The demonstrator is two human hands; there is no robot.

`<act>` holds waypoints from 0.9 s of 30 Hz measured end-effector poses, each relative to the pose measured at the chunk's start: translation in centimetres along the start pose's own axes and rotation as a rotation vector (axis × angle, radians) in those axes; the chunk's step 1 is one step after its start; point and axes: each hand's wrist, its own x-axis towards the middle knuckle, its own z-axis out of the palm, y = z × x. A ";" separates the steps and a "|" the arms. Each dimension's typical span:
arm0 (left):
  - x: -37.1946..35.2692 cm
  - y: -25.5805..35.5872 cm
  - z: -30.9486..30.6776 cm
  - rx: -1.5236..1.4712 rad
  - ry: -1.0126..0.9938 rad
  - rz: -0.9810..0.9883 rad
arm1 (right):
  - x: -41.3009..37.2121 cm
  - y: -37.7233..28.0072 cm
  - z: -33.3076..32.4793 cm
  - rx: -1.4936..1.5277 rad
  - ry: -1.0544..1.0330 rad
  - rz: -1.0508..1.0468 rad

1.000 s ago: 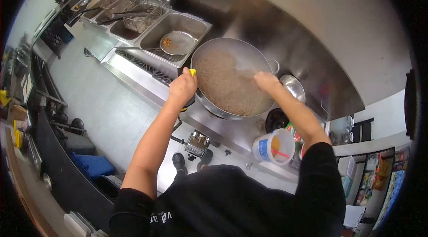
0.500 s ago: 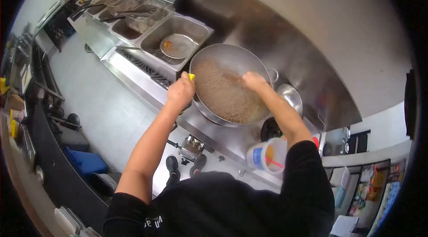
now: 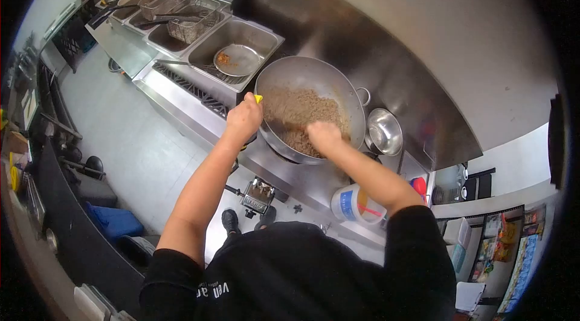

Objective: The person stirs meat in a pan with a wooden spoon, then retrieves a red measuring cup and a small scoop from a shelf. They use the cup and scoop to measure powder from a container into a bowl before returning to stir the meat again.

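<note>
A large metal wok with crumbly brown ground meat stands on the stove. My left hand is closed at the wok's near-left rim. A bit of yellow cloth sticks out of that fist, and the wok handle there is hidden under it. Over the front part of the meat, my right hand is clenched around a brown wooden spatula. The spatula is smeared by motion, and its lower end is not clear among the meat.
Left of the wok sits a steel basin holding a round strainer, with fryer baskets beyond. A steel bowl is right of the wok. A white tub with a red-handled utensil stands near my right elbow.
My right hand has swept with the spatula toward me and slightly left. The meat has shifted, baring more of the wok's far wall. My left hand stays at the rim.
</note>
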 end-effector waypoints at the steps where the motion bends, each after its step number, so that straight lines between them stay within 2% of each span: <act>1: -0.2 0.0 0.0 0.005 -0.001 -0.005 | 2.2 1.6 1.0 0.017 0.068 0.050; 5: 0.1 -0.1 0.3 0.003 -0.036 -0.064 | 4.5 6.0 -4.0 -0.068 0.074 0.225; 9: 0.0 -0.3 0.0 -0.026 -0.017 -0.047 | 3.1 9.8 -8.7 -0.179 0.174 0.261; 11: -0.2 -0.1 -0.4 -0.057 -0.017 -0.010 | 4.9 10.8 -6.1 -0.203 0.222 0.258; 13: -0.3 0.2 -0.6 -0.032 -0.002 0.010 | 6.0 10.2 -2.5 -0.227 0.132 0.146; 15: -0.2 1.0 -2.0 0.027 -0.119 -0.096 | 6.6 7.9 2.3 -0.264 0.126 -0.017; 16: 0.0 0.2 -1.1 0.026 -0.124 -0.093 | 5.1 7.3 2.0 -0.262 0.122 -0.013; 18: 0.5 -1.5 1.2 0.109 -0.100 0.086 | 0.8 7.0 0.1 -0.149 0.043 -0.174; 21: 0.4 -1.8 0.6 0.113 -0.114 0.198 | -6.6 5.7 -8.3 -0.207 -0.008 -0.057; 22: 0.4 -1.1 0.4 0.031 -0.068 -0.001 | -8.6 4.8 -10.8 -0.213 -0.020 -0.052; 24: 0.2 -0.4 0.1 0.014 -0.080 -0.017 | -11.6 3.0 -13.6 -0.264 -0.176 -0.024; 27: 0.5 0.0 0.2 0.004 -0.072 -0.026 | -11.8 2.8 -7.6 -0.319 -0.219 -0.067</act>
